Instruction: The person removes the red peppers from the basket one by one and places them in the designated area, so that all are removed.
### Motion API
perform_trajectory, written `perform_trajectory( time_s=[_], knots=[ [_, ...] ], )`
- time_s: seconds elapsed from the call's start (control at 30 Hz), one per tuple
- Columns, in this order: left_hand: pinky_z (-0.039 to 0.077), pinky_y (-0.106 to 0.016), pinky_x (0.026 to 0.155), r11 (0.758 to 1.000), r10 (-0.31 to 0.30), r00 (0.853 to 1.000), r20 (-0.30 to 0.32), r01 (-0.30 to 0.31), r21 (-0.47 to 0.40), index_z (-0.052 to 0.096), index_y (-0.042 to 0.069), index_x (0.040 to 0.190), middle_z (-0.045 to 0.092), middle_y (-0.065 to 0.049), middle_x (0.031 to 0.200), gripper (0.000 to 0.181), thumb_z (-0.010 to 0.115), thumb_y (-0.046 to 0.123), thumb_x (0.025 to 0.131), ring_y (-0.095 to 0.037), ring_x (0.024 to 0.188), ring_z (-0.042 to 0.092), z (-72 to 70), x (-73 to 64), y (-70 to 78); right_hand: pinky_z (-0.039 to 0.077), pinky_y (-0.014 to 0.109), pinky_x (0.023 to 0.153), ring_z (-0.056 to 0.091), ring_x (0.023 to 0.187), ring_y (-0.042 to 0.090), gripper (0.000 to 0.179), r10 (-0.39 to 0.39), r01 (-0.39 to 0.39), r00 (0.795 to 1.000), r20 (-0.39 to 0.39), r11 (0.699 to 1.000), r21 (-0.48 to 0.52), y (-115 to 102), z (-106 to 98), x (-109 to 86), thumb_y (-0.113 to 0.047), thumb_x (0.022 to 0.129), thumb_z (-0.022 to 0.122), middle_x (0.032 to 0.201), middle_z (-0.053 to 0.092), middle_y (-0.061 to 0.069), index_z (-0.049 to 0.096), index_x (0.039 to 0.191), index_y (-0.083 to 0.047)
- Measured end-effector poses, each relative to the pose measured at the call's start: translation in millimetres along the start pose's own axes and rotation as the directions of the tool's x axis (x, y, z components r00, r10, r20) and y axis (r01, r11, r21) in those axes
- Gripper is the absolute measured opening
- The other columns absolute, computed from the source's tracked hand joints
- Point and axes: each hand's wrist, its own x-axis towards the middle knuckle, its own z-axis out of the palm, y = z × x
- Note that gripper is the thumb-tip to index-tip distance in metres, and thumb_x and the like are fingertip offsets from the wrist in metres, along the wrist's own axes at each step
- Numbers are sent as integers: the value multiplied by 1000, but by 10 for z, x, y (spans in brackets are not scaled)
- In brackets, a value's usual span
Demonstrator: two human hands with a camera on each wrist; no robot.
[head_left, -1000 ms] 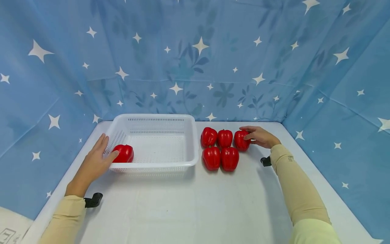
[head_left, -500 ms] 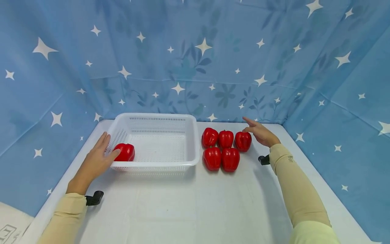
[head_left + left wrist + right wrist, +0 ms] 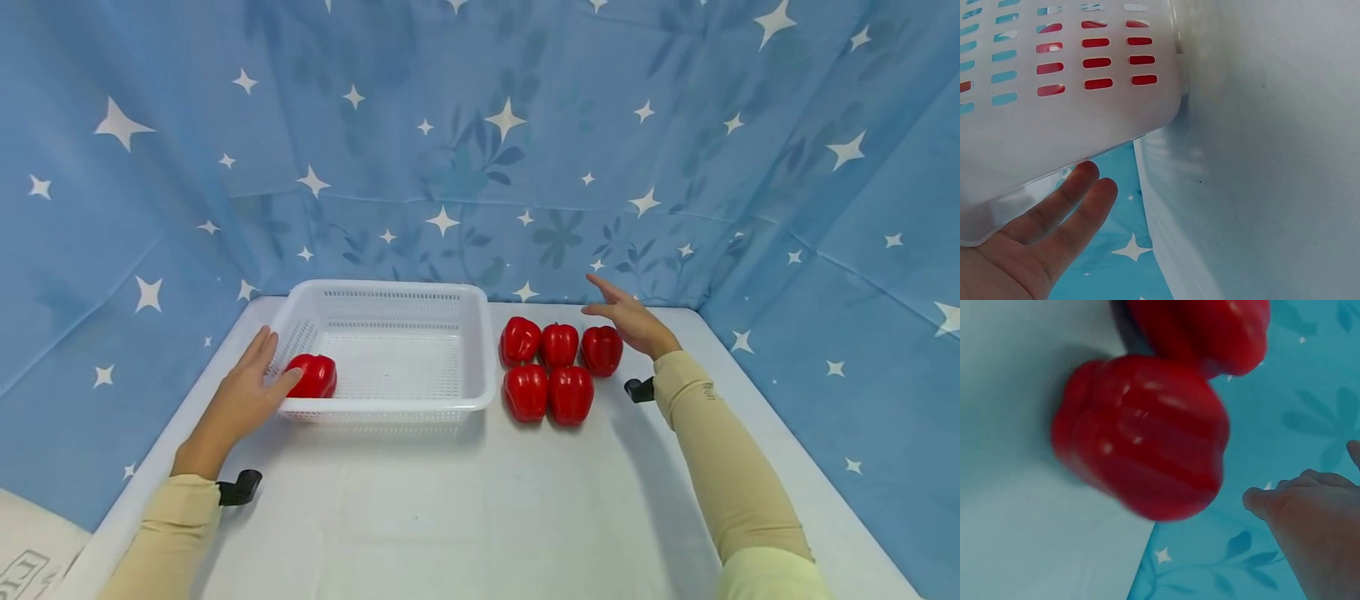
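Note:
A white plastic basket (image 3: 480,350) stands on the table with one red bell pepper (image 3: 317,377) in its front left corner. At that corner is my left hand (image 3: 238,398), thumb over the rim near the pepper and fingers extended along the outside. The left wrist view shows two straight fingers (image 3: 1088,209) beside the basket wall (image 3: 1085,119), with red showing through its slots. Right of the basket, several red bell peppers lie in two rows. My right hand (image 3: 630,321) hovers by the rightmost back pepper (image 3: 601,350), apart from it in the right wrist view, fingers extended, holding nothing.
A white cloth (image 3: 420,508) covers the table. Blue curtains with white stars (image 3: 420,150) hang behind and along both sides. Black wrist cameras (image 3: 240,488) stick out from both sleeves.
My right hand has let go of the rightmost back pepper and risen up and back from it. The left hand has stayed at the basket's corner. The head view has shifted slightly.

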Motion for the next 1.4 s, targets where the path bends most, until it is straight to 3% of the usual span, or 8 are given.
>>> perform_trajectory(
  time_s=[0.37, 0.57, 0.8, 1.07, 1.2, 1.4],
  knots=[
    [37, -82, 100, 1000, -2, 1000, -24, 1, -8, 8, -6, 167, 1, -29, 175, 92, 62, 37, 107, -59, 156, 10, 35, -26, -20, 21, 60, 128, 19, 162, 37, 77, -74, 77, 997, 29, 991, -108, -326, 351, 137, -52, 112, 47, 179, 15, 10, 17, 174, -18],
    [37, -83, 100, 1000, 4, 1000, -28, -4, -12, 9, -7, 167, 2, -30, 175, 91, 61, 37, 107, -59, 156, 11, 27, -17, -30, 29, 52, 127, 33, 158, 35, 75, -117, 120, 992, 50, 990, -69, -559, 600, 203, -53, 112, 46, 176, 25, 12, 22, 173, -15],
    [38, -83, 100, 1000, 0, 1000, -29, -1, -21, 9, -6, 168, 2, -30, 175, 91, 61, 38, 107, -59, 156, 11, 15, -14, -27, 36, 52, 124, 47, 149, 30, 65, -167, 172, 982, 84, 984, -50, -800, 869, 251, -50, 112, 50, 168, 43, 7, 37, 169, -22],
    [38, -82, 101, 1000, -7, 1000, -20, 7, -25, 8, -5, 168, 1, -29, 176, 91, 60, 39, 107, -58, 157, 11, -5, -2, -10, 43, 47, 120, 51, 146, 29, 61, -204, 215, 969, 141, 974, -68, -1029, 1159, 287, -52, 110, 53, 162, 51, 2, 44, 165, -28],
    [36, -82, 103, 1000, -4, 1000, -14, 4, -24, 8, -6, 168, 1, -29, 176, 91, 60, 39, 107, -58, 157, 11, -9, 10, -5, 41, 51, 121, 49, 148, 33, 63, -202, 221, 960, 195, 972, -84, -1165, 1306, 318, -55, 109, 54, 159, 54, 6, 44, 165, -28],
    [39, -81, 101, 1000, -3, 1000, -17, 2, -25, 9, -6, 168, 1, -29, 176, 92, 61, 38, 107, -59, 156, 12, -8, 8, 14, 38, 53, 122, 51, 146, 27, 64, -205, 240, 941, 269, 965, -106, -1331, 1543, 384, -55, 109, 53, 159, 55, 4, 43, 166, -28]
  ],
)
